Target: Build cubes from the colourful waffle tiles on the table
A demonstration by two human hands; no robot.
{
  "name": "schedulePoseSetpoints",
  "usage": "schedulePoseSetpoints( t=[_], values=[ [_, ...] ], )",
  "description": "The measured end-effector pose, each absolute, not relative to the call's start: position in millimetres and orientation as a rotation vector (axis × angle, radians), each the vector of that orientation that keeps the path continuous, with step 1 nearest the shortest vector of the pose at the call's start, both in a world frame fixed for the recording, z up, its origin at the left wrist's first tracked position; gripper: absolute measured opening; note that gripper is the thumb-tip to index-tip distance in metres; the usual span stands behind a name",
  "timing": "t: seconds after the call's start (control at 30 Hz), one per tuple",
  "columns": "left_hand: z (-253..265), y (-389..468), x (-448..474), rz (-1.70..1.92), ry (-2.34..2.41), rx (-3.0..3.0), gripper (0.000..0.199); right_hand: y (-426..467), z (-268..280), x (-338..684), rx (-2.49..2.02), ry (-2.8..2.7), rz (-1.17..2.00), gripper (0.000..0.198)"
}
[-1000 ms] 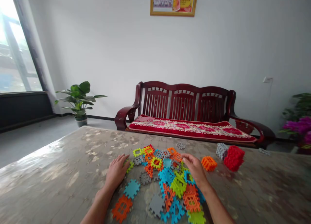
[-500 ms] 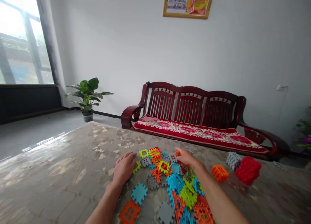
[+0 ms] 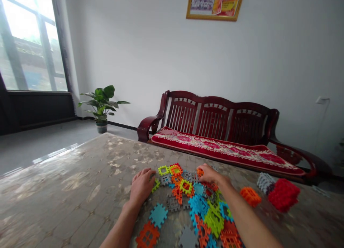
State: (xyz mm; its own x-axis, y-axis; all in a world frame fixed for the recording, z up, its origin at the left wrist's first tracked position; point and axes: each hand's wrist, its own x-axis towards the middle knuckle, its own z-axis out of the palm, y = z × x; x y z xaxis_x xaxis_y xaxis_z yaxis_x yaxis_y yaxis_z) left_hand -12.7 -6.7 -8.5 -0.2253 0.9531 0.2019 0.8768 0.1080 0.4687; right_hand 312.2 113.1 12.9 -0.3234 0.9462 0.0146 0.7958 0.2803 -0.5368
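The orange tile (image 3: 199,171) sits at the far edge of the pile of tiles (image 3: 193,201), low in the frame's centre, pinched at the fingertips of your right hand (image 3: 211,175). Your left hand (image 3: 141,187) lies flat, fingers spread, on the table (image 3: 67,190) at the pile's left edge, touching a green tile (image 3: 155,185). Lower right stand an orange cube (image 3: 249,196), a grey cube (image 3: 265,182) and a red cube (image 3: 283,195).

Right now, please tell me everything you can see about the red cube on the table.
The red cube looks like bright red plastic, built from interlocking toothed tiles, so its faces are bumpy. It sits slightly tilted on the table, at the far right. A grey cube stands close on its left; whether they touch is unclear. No hand touches it.
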Motion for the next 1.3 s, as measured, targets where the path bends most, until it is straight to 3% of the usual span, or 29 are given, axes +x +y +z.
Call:
schedulePoseSetpoints(
  t=[0.1, 0.27, 0.37, 0.6, 1.03, 1.17, 1.3],
  values=[
    [-8.2, -7.2, -12.5, 0.773, 2.218, 1.842, 0.036, 110.6, 15.3, 307.6, -1.562, -2.179, 0.61, 0.047],
    [-9.0, -5.8, -13.5, 0.783, 2.22, 1.839, 0.035, 109.0, 24.0, 306.1, -1.449, -2.029, 0.602, 0.031],
    [-10.0, -4.5, -14.5, 0.778, 2.214, 1.853, 0.036, 103.1, 30.8, 314.6, -1.407, -1.884, 0.617, 0.037],
    [-11.9, -4.3, -14.9, 0.79, 2.228, 1.878, 0.036, 56.1, 20.5, 355.2, -1.276, -1.49, 0.975, 0.043],
    [-9.4, -4.5, -14.7, 0.77, 2.244, 1.913, 0.037, 4.6, -12.4, 376.1, -1.551, -1.716, 0.374, 0.054],
    [-10.8, -3.2, -15.4, 0.749, 2.245, 1.912, 0.038, 1.3, -9.2, 372.1, -1.566, -1.863, 0.335, 0.062],
    [-11.2, -2.1, -15.5, 0.734, 2.252, 1.922, 0.038, -0.1, -6.3, 372.3, -1.578, -1.908, 0.317, 0.057]
  ],
)
